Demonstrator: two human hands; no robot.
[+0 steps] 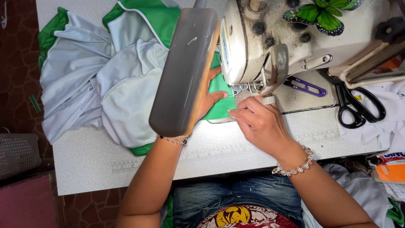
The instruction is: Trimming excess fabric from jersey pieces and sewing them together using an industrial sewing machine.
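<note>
- green fabric piece (221, 95): flat on the sewing machine bed, at 9 o'clock from the needle area; only a small patch shows, the rest is under the lamp and the left hand.
- left hand (209, 95): lies flat on the green piece, fingers spread and pointing toward 3 o'clock, pressing it down, not gripping. Palm and wrist mostly hidden behind the grey lamp head (183, 71); thin bracelet shows below it.
- right hand (259, 120): fingers curled in, tips pinching the green edge at 6 o'clock from the presser foot; thimble-like cap on one finger. Exact grip hard to make out. Beaded bracelet on the wrist.
- needle and presser foot (249, 88): small, partly behind the machine head; can't tell whether the foot is down.
- sewing machine (270, 38): worn cream body, cut off at the top edge; green butterfly decoration (322, 14) on top.
- white-and-green garment (105, 76): bunched at 9 o'clock from the hands, hangs over the table's left side, joins the green piece somewhere under the lamp.
- purple thread snips (306, 86) and black scissors (358, 105): at 3 o'clock, on the bed and just beside it.
- table (236, 147): grey, printed ruler strip along the near edge.
- grey basket (17, 154): at 8 o'clock, cut off by the left edge.
</note>
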